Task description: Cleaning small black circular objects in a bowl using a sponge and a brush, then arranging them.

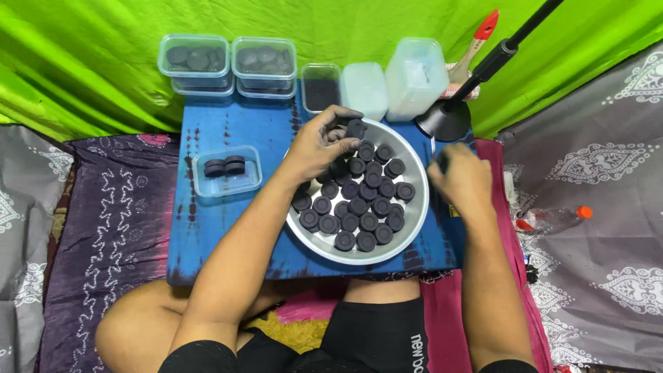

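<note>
- The left hand (323, 141) reaches over the far-left rim of the round metal bowl (415, 221), fingers curled and pinching a dark round disc (356, 128) just above the heap.
- The bowl sits on the right half of the blue board (228, 235) and holds many more dark discs (359, 200), lying close together in a single crowded layer — each with a shallow dished top.
- The right hand (464, 181) rests at the board's right edge, just beside the bowl's rim, knuckles up and fingers bent under; whether it grips anything cannot be told.
- Near the board's left side stands a small clear plastic tub (226, 173), open, with a few discs in a short row inside it.
- Along the far edge is a line of containers: two stacks of lidded clear tubs (228, 65) filled with discs at the far-left corner, then an open tub of dark powder (321, 90), then two cloudy stacks of empty tubs (390, 83).
- At the far-right corner a black lamp base (445, 121) carries a slanting pole, and a red-handled brush (476, 45) leans behind it.
- Off the board to the right, a clear bottle with an orange cap (552, 217) lies on the patterned grey cloth (608, 173).
</note>
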